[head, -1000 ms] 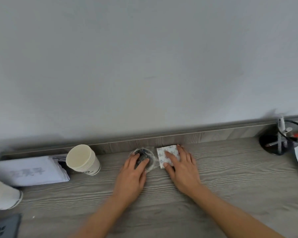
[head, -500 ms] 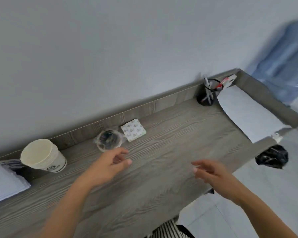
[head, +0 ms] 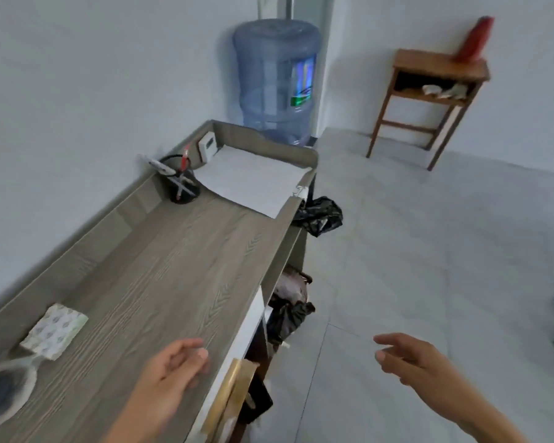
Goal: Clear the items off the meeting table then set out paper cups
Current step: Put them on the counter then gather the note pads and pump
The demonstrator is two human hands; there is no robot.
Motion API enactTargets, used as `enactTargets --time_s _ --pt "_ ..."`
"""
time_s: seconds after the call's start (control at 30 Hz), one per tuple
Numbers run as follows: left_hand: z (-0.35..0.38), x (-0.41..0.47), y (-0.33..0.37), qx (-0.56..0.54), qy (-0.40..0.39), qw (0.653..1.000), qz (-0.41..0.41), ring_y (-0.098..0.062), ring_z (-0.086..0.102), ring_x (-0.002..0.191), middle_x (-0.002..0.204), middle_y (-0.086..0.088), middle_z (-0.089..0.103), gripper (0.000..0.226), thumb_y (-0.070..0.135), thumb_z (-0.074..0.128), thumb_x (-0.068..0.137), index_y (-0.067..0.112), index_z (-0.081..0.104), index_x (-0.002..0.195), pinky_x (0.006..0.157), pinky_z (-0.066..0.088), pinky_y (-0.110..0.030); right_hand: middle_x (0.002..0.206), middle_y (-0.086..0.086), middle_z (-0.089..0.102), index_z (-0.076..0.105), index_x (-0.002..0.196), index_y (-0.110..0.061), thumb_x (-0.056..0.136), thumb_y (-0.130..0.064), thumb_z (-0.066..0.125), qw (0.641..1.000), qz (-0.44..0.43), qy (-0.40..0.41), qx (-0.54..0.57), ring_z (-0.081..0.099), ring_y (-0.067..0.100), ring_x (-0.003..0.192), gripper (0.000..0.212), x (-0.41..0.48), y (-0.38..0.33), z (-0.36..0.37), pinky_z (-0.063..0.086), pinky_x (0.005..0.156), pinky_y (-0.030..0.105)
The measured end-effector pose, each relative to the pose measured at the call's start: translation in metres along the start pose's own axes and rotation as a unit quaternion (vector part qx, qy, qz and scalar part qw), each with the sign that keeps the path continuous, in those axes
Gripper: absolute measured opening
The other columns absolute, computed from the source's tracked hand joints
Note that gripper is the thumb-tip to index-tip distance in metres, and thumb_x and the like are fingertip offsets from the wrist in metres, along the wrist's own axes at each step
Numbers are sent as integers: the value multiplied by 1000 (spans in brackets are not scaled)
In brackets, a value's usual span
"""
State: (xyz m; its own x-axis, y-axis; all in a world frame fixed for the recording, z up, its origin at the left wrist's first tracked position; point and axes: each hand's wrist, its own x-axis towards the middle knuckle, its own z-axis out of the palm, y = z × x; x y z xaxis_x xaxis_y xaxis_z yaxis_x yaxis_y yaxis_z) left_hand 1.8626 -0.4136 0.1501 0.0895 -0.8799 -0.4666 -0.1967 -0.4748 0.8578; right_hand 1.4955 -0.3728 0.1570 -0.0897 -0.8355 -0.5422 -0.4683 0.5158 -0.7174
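A: Checking hands: left hand hovers over the grey wood counter at its front edge, fingers loosely curled, empty. Right hand?

B: Off the counter, above the floor tiles, fingers spread, empty (well apart from the left).

A: Items?

B: Patterned tissue packet and round glass dish lie left of the left hand; pen holder and white paper sheet sit far ahead.

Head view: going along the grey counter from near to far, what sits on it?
Round clear glass dish with dark contents → patterned white square packet → black wire pen holder → large white paper sheet → small white boxy device.
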Motion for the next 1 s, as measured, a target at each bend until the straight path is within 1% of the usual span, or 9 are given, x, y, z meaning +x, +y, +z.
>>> enactTargets --time_s 0.1,0.2,0.3,0.37,0.47,0.63,0.77,0.87,1.0 --pt "70 11 37 44 -67 996 25 -25 68 85 87 -9 75 9 14 65 89 18 67 97 70 49 -32 90 -8 73 66 106 -36 87 -37 66 998 19 40 35 67 -2 79 19 -9 32 -52 49 78 23" --pt "136 16 75 69 -112 989 62 -24 70 88 90 -14 74 22 27 68 79 18 68 99 70 52 -30 89 -9 74 66 105 -36 88 -35 67 992 28 98 75 68 -1 80 17 -14 60 -106 50 79 25" --pt "189 25 106 122 -163 976 77 -21 71 88 89 -5 76 39 44 70 66 24 68 100 77 53 -32 90 -6 75 66 105 -35 88 -31 66 980 36 159 112 70 4 83 17 -15 87 -154 54 84 32" --pt "223 31 125 138 -201 967 76 -15 71 87 91 -4 75 53 56 69 53 28 69 99 77 51 -29 91 -2 76 67 106 -30 89 -26 66 970 35 190 146 71 9 84 17 -16 101 -182 54 78 30" --pt "272 47 153 138 -236 960 61 -14 73 88 92 0 77 43 49 74 62 27 70 98 77 51 -31 92 5 77 68 107 -22 90 -17 65 958 46 213 185 73 14 84 18 -9 115 -217 54 70 26" --pt "360 107 193 123 -244 959 73 -21 74 83 91 -12 78 48 42 89 54 16 73 90 83 52 -40 88 2 77 69 105 -23 88 -17 68 941 72 261 202 72 16 83 18 21 137 -285 52 65 24" --pt "453 181 239 102 -245 958 107 -33 71 87 83 -12 78 12 7 73 82 11 71 93 86 52 -50 89 -4 77 67 104 -31 89 -24 67 921 82 318 211 72 8 82 16 54 138 -361 55 71 26" --pt "523 225 292 103 -275 944 149 -35 69 80 76 -12 77 12 -1 62 88 8 70 90 71 52 -42 90 -3 78 67 105 -30 89 -26 66 902 80 362 223 72 7 83 16 74 129 -416 56 72 27" --pt "616 265 354 107 -333 917 191 -31 67 73 64 -5 75 13 -2 58 90 7 68 89 65 49 -35 89 -8 77 66 107 -31 90 -26 65 875 86 416 233 72 5 82 18 102 127 -475 54 73 25"
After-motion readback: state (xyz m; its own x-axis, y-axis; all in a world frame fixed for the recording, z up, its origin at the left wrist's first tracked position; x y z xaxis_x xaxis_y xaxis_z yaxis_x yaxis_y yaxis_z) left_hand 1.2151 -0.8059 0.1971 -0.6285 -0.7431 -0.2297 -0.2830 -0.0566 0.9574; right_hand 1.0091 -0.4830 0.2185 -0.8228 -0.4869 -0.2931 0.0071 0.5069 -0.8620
